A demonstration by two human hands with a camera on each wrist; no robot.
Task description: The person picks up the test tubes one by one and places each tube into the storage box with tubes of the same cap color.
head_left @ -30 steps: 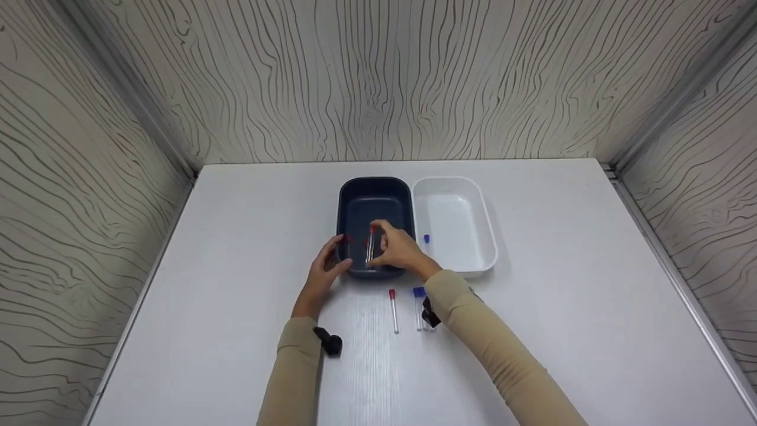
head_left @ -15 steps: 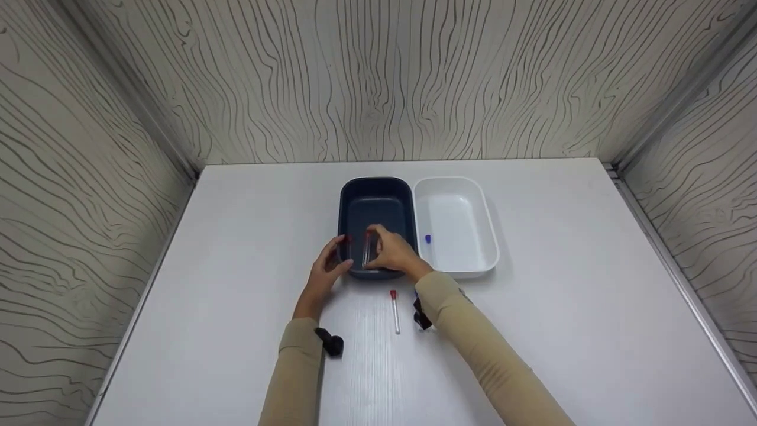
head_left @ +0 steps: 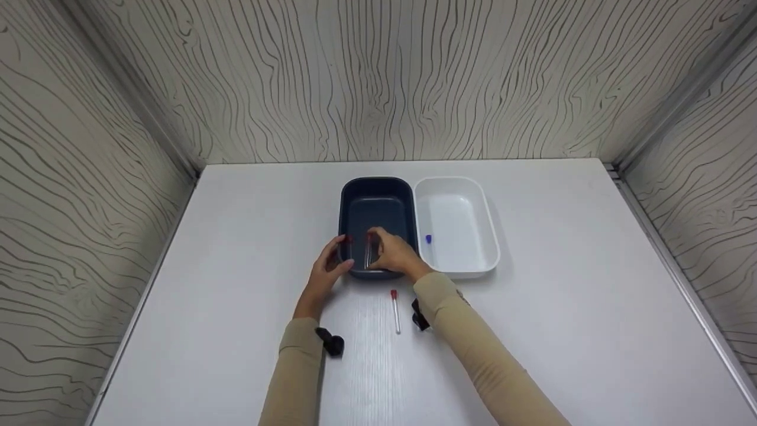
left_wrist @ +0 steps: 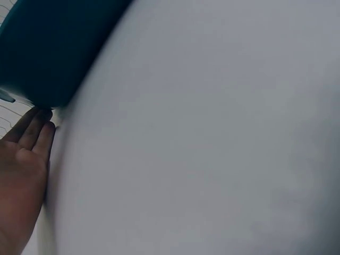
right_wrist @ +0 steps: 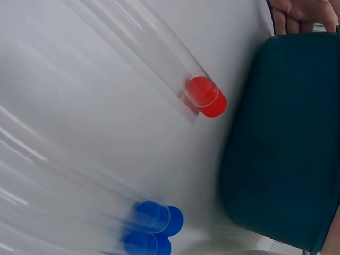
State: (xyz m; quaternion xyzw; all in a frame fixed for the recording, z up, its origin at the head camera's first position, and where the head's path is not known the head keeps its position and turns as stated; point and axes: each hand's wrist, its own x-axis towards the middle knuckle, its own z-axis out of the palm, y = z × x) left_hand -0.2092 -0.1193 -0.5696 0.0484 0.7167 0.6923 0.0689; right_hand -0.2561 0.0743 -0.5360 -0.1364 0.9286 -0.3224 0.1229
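Observation:
My left hand [head_left: 324, 273] holds the near left corner of the dark blue tray [head_left: 378, 275], thumb at the rim and fingers along the outer wall. Inside that tray, my right hand [head_left: 395, 253] pinches a clear test tube with a red cap [head_left: 368, 253] lengthwise, fingertip at the capped end and thumb by the lower end. Another red cap [head_left: 349, 239] shows beside the tray's left wall. On the table in front, a red-capped test tube [head_left: 395, 312] lies loose. Blue-capped test tubes [right_wrist: 159, 219] lie close by in the right wrist view; my right arm hides them from the head view.
Against the dark tray's right side stands a white tray [head_left: 495, 248], holding a blue-capped tube [head_left: 429, 239] by its left wall. Wood-patterned panels [head_left: 378, 83] enclose the white table [head_left: 254, 236] at the back and sides.
My right hand has lowered the red-capped tube deeper into the dark tray and shifted slightly left. The blue-capped tubes in front have become covered by my right arm. My left hand stays put.

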